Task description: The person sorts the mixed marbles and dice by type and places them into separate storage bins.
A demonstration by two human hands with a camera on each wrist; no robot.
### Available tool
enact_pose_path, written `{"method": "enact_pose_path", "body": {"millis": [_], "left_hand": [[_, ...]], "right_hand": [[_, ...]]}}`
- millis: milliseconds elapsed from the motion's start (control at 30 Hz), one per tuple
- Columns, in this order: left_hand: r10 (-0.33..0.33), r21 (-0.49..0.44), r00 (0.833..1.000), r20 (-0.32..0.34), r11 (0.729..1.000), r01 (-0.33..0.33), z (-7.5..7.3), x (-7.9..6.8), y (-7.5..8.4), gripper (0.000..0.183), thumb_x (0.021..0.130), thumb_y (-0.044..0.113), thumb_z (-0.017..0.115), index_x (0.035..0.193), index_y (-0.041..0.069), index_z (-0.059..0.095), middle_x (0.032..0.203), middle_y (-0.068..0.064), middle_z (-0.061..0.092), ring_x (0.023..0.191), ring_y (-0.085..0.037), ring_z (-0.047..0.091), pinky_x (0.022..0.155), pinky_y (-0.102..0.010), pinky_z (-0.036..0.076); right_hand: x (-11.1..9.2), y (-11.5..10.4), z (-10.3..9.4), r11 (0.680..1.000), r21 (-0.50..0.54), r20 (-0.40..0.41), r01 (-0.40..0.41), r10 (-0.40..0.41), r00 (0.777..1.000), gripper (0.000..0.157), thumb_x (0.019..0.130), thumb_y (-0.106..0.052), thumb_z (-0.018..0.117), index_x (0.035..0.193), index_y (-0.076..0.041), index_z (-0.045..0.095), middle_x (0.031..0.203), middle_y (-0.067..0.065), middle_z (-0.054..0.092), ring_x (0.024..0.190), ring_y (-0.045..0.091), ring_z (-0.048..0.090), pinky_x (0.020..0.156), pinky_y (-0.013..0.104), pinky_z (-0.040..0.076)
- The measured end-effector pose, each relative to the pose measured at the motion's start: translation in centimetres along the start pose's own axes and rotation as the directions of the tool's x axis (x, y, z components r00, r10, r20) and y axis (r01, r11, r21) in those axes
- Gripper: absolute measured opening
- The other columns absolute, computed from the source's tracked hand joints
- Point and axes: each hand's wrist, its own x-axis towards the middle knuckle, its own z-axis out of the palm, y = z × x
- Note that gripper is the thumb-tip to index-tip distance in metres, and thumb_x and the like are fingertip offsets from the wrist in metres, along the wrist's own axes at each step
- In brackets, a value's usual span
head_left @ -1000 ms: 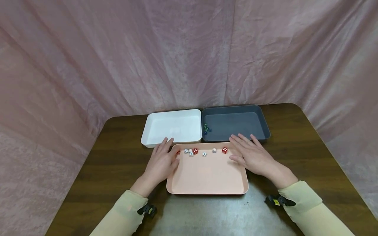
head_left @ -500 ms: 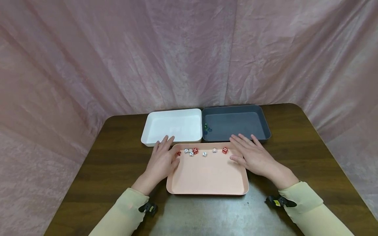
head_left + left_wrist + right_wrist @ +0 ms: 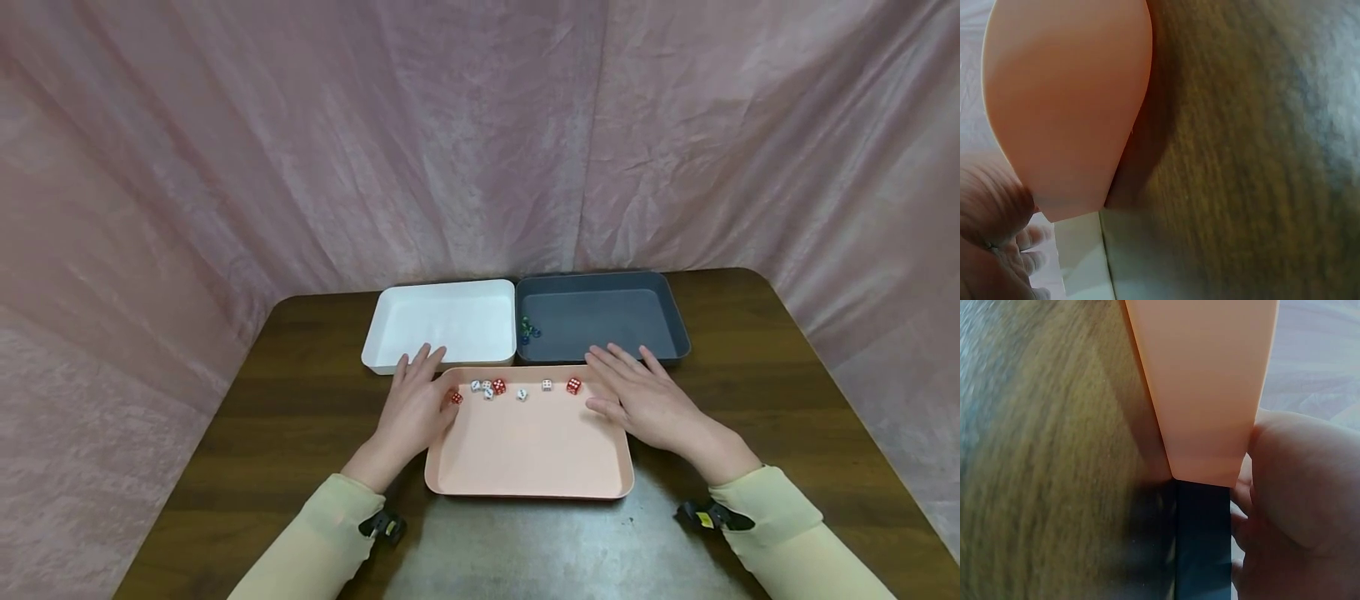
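Observation:
A pink tray [image 3: 529, 458] lies in front of the person, with three red dice and several white dice along its far side. My left hand [image 3: 411, 408] rests over the tray's left rim, fingers fairly straight. One red die [image 3: 456, 398] lies by its thumb and forefinger; whether they touch is unclear. Farther right are a red die [image 3: 499, 387] beside white dice, a lone white die [image 3: 522, 395] and another red die [image 3: 573, 386]. Over the right rim, my right hand [image 3: 647, 402] is spread with straight fingers. Both wrist views show the tray's outer wall [image 3: 1072, 112] beside the palm.
Behind the pink tray, a white tray [image 3: 442, 317] stands at left. Touching or close to it at right is a dark grey tray [image 3: 600, 312], with small green and blue pieces [image 3: 527, 331] in its left end. Wooden table [image 3: 300, 400] surrounds them; a pink curtain hangs behind.
The leftmost red die has shifted slightly toward the person, near the left thumb. The hands and the other dice hold their places; the whole head view drifts a little.

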Motion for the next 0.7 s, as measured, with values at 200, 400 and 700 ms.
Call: {"method": "enact_pose_path", "body": {"millis": [200,400,700], "left_hand": [[-0.007,0.022,1.0,-0.006,1.0,0.007,-0.02,-0.05,-0.04,0.037,0.089,0.017,0.095,0.125,0.015,0.083,0.163,-0.026,0.052,0.16,-0.048,0.035,0.128,-0.071,0.023],[-0.011,0.017,1.0,0.0,1.0,0.011,0.01,-0.15,-0.01,0.039,0.089,0.018,0.095,0.126,0.014,0.082,0.163,-0.026,0.052,0.16,-0.048,0.034,0.128,-0.072,0.023],[-0.013,-0.032,1.0,0.005,0.999,0.013,0.24,-0.07,0.01,0.025,0.089,0.014,0.094,0.111,0.016,0.082,0.162,-0.026,0.053,0.16,-0.049,0.034,0.127,-0.074,0.021]], "right_hand": [[0.04,-0.09,0.0,1.0,0.007,-0.004,0.009,-0.009,1.0,0.077,0.114,-0.049,0.058,0.173,-0.007,0.034,0.18,0.014,0.031,0.167,0.039,0.022,0.132,0.067,0.006],[0.06,-0.04,0.06,1.0,0.0,-0.004,0.007,-0.007,1.0,0.076,0.114,-0.048,0.059,0.173,-0.006,0.035,0.179,0.014,0.031,0.167,0.039,0.022,0.132,0.067,0.005],[-0.01,0.18,0.19,1.0,-0.009,-0.001,0.003,-0.003,1.0,0.077,0.114,-0.048,0.059,0.174,-0.007,0.034,0.18,0.013,0.03,0.167,0.038,0.021,0.132,0.067,0.004]]}}
